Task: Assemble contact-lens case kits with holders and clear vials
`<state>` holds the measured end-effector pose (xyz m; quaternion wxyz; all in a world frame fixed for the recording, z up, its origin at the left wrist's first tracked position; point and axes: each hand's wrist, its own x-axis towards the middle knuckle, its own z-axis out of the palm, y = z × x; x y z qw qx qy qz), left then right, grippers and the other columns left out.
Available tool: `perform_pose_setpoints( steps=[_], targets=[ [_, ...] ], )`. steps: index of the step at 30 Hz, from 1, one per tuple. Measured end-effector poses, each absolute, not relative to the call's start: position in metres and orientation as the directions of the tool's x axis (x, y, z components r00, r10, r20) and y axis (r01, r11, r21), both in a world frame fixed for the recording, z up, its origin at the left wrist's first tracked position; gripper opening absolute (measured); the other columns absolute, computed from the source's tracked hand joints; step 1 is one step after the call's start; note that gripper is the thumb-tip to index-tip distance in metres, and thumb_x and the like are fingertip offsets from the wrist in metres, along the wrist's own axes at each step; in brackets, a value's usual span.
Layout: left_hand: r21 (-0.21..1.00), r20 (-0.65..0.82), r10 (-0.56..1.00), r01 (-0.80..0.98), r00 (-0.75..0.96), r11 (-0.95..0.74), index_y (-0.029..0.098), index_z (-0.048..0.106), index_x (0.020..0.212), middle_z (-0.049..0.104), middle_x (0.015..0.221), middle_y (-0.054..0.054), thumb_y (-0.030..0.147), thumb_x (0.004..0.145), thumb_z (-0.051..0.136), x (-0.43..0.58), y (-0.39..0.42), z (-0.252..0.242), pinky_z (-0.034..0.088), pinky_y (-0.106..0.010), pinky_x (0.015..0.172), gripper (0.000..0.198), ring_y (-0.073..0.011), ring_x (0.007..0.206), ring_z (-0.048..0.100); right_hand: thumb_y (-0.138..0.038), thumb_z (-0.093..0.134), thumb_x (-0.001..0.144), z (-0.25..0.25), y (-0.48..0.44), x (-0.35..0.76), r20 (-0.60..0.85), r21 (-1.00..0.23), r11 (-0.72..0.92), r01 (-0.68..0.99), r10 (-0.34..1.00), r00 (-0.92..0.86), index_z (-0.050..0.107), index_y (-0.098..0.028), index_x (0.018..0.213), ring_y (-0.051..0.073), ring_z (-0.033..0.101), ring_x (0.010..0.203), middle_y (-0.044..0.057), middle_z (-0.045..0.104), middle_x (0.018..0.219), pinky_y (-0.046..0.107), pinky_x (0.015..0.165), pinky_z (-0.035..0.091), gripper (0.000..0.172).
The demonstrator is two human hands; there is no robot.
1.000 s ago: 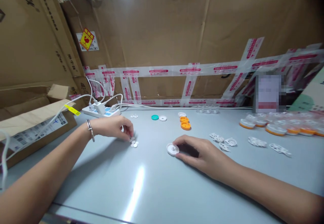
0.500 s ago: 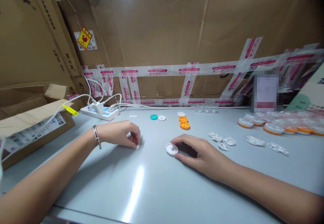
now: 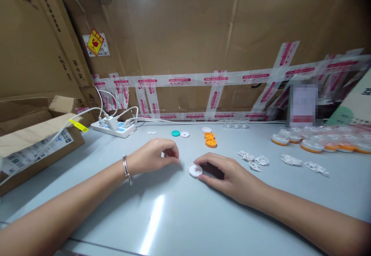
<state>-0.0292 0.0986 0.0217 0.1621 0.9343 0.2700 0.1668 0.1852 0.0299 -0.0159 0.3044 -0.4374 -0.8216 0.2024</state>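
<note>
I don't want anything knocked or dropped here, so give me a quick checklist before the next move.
1. Right hand has its grip on the white round dish: ok, thumb and finger are at its right edge.
2. Dish has its open side up: ok, its rim and inside show.
3. Left hand apart from the dish: ok, its fingertips are to the left of it.
4. Small piece in the left hand's grip: cannot tell, the fingers would hide it.
5. Orange round parts away from both hands: ok, they lie farther back.
6. White openwork pieces in one group: not ok, they lie spread out on the right.
</note>
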Motion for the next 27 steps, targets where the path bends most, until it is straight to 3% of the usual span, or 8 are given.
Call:
perform_pose_setpoints(
  steps=[3, 6, 9, 21, 25, 27],
  targets=[
    [0.320, 0.361, 0.414, 0.306, 0.835, -0.896, 0.014, 0.060, 0.080, 0.064, 0.076, -0.003, 0.014, 0.082, 0.051, -0.017, 0.089, 0.010, 0.045, -0.021, 0.065, 0.009, -0.0114, 0.069, 0.058, -0.015, 0.052, 0.079, -0.017, 0.031, 0.185, 0.332, -0.610, 0.548, 0.573, 0.833, -0.443, 0.057, -0.019, 0.096, 0.014, 0.058, 0.081, 0.003, 0.064, 0.091, 0.024, 0.071, 0.045, 0.018],
    [0.187, 0.369, 0.292, 0.237, 0.883, -0.953, 0.014, 0.061, 0.083, 0.066, 0.079, -0.004, 0.011, 0.083, 0.046, -0.011, 0.085, 0.002, 0.044, -0.023, 0.067, 0.015, -0.0125, 0.072, 0.060, -0.015, 0.053, 0.078, -0.019, 0.032, 0.185, 0.327, -0.614, 0.548, 0.568, 0.832, -0.448, 0.057, -0.019, 0.096, 0.014, 0.058, 0.081, 0.003, 0.063, 0.091, 0.024, 0.071, 0.044, 0.019],
    [0.127, 0.358, 0.248, 0.216, 0.900, -0.968, 0.015, 0.062, 0.084, 0.068, 0.081, -0.003, 0.009, 0.080, 0.049, -0.011, 0.086, 0.000, 0.042, -0.026, 0.073, 0.016, -0.0130, 0.075, 0.062, -0.016, 0.053, 0.079, -0.020, 0.032, 0.186, 0.323, -0.619, 0.546, 0.565, 0.833, -0.450, 0.057, -0.018, 0.095, 0.013, 0.057, 0.082, 0.003, 0.063, 0.092, 0.025, 0.073, 0.044, 0.017],
    [0.197, 0.275, 0.231, 0.180, 0.933, -0.964, 0.017, 0.061, 0.093, 0.068, 0.093, -0.004, 0.010, 0.080, 0.048, -0.015, 0.081, 0.014, 0.037, -0.031, 0.084, 0.020, -0.0151, 0.087, 0.060, -0.017, 0.054, 0.080, -0.021, 0.034, 0.186, 0.354, -0.603, 0.576, 0.552, 0.814, -0.462, 0.059, -0.017, 0.094, 0.014, 0.058, 0.083, 0.004, 0.064, 0.090, 0.026, 0.074, 0.045, 0.015],
    [0.324, 0.353, 0.371, 0.260, 0.859, -0.910, 0.014, 0.061, 0.091, 0.063, 0.093, -0.008, 0.017, 0.083, 0.048, -0.034, 0.094, 0.040, 0.042, -0.027, 0.079, 0.015, -0.0147, 0.087, 0.057, -0.017, 0.053, 0.080, -0.020, 0.032, 0.186, 0.354, -0.604, 0.572, 0.555, 0.816, -0.456, 0.059, -0.019, 0.095, 0.014, 0.059, 0.084, 0.004, 0.064, 0.092, 0.026, 0.075, 0.045, 0.017],
    [0.351, 0.200, 0.456, 0.371, 0.867, -0.859, 0.016, 0.062, 0.088, 0.062, 0.089, -0.005, 0.021, 0.084, 0.049, -0.049, 0.104, 0.052, 0.043, -0.025, 0.075, 0.014, -0.0137, 0.082, 0.057, -0.015, 0.053, 0.079, -0.020, 0.032, 0.185, 0.357, -0.601, 0.576, 0.553, 0.814, -0.459, 0.059, -0.019, 0.095, 0.014, 0.059, 0.084, 0.003, 0.064, 0.092, 0.025, 0.075, 0.044, 0.018]
  ],
)
